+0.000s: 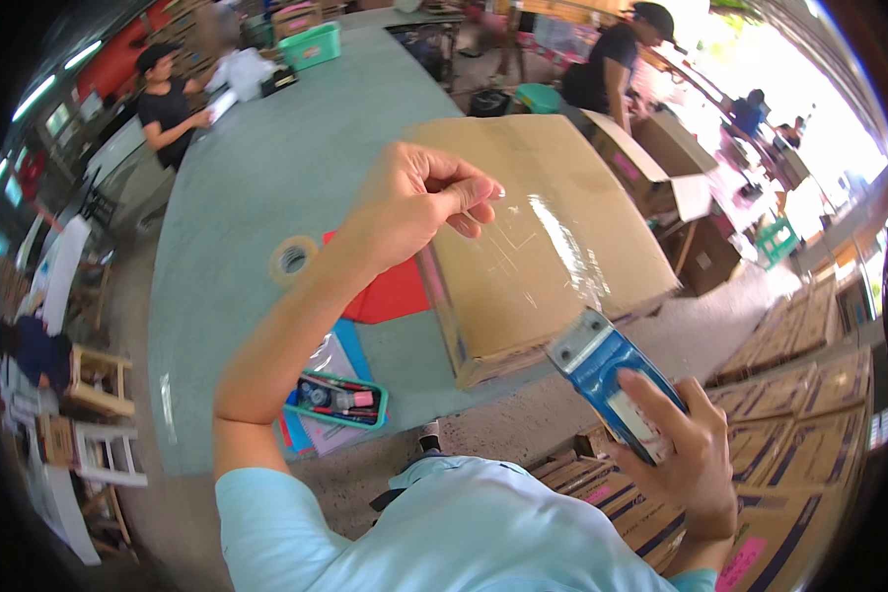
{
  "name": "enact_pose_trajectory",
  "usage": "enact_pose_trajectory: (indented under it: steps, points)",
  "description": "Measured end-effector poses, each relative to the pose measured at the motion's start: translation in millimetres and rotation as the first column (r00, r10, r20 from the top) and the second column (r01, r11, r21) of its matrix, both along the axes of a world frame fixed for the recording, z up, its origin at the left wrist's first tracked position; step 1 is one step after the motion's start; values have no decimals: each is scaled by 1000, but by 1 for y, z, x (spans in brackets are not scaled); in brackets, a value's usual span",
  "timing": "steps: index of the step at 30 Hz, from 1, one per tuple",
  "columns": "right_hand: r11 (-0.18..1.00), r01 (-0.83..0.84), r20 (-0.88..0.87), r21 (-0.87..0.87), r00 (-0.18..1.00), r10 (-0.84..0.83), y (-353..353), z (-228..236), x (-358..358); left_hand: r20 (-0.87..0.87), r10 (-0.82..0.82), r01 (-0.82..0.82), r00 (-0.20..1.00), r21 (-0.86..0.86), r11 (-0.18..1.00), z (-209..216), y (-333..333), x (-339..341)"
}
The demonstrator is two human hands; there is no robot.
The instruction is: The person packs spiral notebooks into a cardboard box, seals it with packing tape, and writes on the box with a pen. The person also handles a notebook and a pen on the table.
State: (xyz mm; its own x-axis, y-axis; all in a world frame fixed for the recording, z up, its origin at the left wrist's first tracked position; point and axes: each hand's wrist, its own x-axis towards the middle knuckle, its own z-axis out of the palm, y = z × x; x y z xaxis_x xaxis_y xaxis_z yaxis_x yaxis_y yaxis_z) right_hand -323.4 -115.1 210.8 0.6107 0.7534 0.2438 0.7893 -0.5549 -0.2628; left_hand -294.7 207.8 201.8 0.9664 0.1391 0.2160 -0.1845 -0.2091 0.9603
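A large cardboard box (pixel 523 237) lies on the grey-green table, with clear shiny tape (pixel 567 247) across its top. Above the box's left part, my left hand (pixel 429 197) is closed in a pinch; a small glint shows at the fingertips, too small to name. At the box's near right corner, my right hand (pixel 676 454) grips a blue tape dispenser (pixel 612 375) with a metal end. That metal end is close to the box edge, where the shiny tape runs down. A red sheet (pixel 390 296) lies against the box's left side.
Left of the box, a tape roll (pixel 292 259) and a green tray of pens (pixel 365 414) lie on the table (pixel 237 197). Flat cartons (pixel 799 414) are stacked at lower right. An open carton (pixel 651 163) stands beyond, beside a person (pixel 602 79); another person (pixel 163 109) is far left.
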Motion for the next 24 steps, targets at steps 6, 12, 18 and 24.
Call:
enact_pose_trajectory:
  steps: [6,12,18,24]
  points:
    - [945,3,-43,-328,999,-18,7,50,21,375,-234,-161,897,770,617,52,-96,-4]
    - [519,-480,-454,-707,871,187,6,-25,48,516,195,-402,834,326,856,180,-58,-32]
    - [969,61,86,-238,995,-42,-30,43,42,466,-107,-301,878,712,635,119,-71,33]
    - [989,75,302,-126,953,-34,-8,-58,151,641,-307,-464,703,741,485,83,-73,53]
